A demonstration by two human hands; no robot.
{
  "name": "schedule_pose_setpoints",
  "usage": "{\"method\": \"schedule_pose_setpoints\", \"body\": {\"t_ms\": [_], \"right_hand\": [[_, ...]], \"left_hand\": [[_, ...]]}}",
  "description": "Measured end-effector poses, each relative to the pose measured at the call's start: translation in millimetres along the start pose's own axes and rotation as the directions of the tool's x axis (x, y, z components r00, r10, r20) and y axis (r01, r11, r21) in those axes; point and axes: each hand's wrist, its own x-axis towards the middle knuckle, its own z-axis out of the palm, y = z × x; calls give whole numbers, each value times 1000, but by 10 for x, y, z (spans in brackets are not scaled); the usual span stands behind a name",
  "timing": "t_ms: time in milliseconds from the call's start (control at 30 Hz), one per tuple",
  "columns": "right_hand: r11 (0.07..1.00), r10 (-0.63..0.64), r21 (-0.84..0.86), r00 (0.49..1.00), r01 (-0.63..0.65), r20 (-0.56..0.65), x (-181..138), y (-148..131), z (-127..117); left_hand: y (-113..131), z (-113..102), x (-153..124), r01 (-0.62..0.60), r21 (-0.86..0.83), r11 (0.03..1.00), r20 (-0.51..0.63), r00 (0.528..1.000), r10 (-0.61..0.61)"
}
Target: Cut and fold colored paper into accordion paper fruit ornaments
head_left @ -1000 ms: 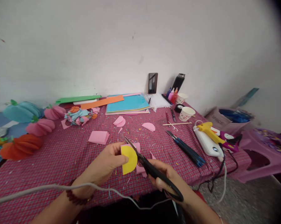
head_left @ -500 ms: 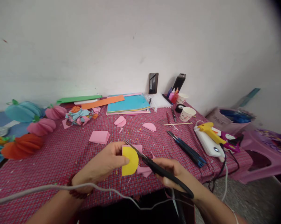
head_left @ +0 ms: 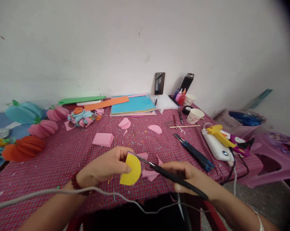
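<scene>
Between the thumb and fingers of my left hand [head_left: 113,163] is a yellow half-round piece of paper [head_left: 132,171], tilted slightly. My right hand [head_left: 183,176] grips black-handled scissors [head_left: 169,175], whose blades reach left to the paper's upper curved edge. Behind and beneath the blades lie pink paper scraps [head_left: 150,174], partly hidden. A stack of pink paper rectangles [head_left: 103,139] rests beyond my left hand. Farther off are pink folded rounds [head_left: 124,123] and a pink half-round [head_left: 154,129].
Paper pumpkins [head_left: 24,148] stand at left near a scrap heap [head_left: 83,118]. Coloured sheets [head_left: 132,105] lie at the back. On the right are a box cutter [head_left: 194,152], a yellow glue gun [head_left: 218,134], a white power bank [head_left: 217,147] and paper cups [head_left: 195,116]. A pale cable [head_left: 116,194] crosses in front.
The yellow paper has turned clockwise in my left hand, its lower end swinging left. The scissors now lie at a flatter angle along its top edge, and my right hand has shifted slightly right.
</scene>
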Motion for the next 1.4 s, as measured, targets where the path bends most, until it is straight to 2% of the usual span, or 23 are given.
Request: {"method": "schedule_pose_setpoints", "body": {"t_ms": [133, 233, 333, 633, 867, 1033, 1400], "right_hand": [[999, 36, -1, 996, -36, 78, 5, -23, -112], [997, 0, 80, 989, -12, 146, 38, -39, -131], [992, -47, 125, 983, 25, 178, 77, -33, -106], [985, -51, 168, 991, 30, 127, 135, 79, -16], [976, -67, 215, 994, 46, 90, 82, 137, 23], [972, -60, 232, 993, 34, 105, 76, 108, 28], [985, -74, 157, 996, 66, 47, 86, 125, 33]], "left_hand": [[-37, -34, 38, 37, -14, 999, 50, 998, -37], [-77, -25, 82, 32, -26, 999, 94, 995, -29], [-116, 2, 121, 6, -58, 998, 86, 996, -1], [-123, 61, 151, 39, -58, 998, 32, 999, -37], [-118, 70, 171, 19, -43, 999, 129, 992, -14], [-102, 87, 183, 5, -44, 999, 128, 992, 0], [-117, 70, 189, 11, -22, 1000, 131, 991, -8]]}}
